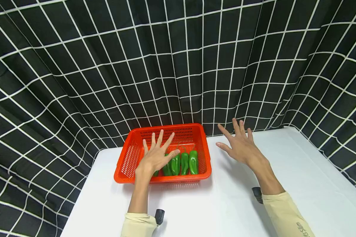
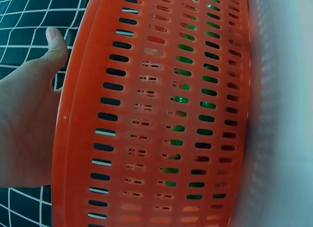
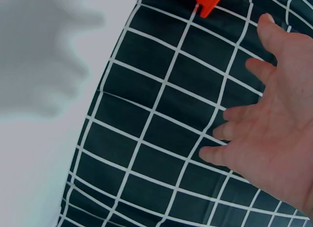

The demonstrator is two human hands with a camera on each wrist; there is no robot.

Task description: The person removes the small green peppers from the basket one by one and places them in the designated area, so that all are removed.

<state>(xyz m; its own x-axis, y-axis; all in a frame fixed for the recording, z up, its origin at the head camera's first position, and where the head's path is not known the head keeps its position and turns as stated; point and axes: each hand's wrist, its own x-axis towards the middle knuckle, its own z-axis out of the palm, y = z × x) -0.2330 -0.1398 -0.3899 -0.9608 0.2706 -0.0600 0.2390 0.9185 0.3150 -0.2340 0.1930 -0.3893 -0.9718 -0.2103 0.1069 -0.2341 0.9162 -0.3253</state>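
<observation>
Above a red plastic basket hovers my left hand, its fingers spread and holding nothing. Several green peppers lie side by side in the basket, and the left hand hides part of them. In the left wrist view the slotted basket wall fills the middle, with green showing through its holes. My right hand is held over the white table to the right of the basket, fingers apart and nothing in it. The right wrist view shows that same right hand with its palm bare.
A white-topped table carries the basket. Behind and at both sides hangs a black curtain with a white grid. The basket stands near the table's back edge, close to the curtain.
</observation>
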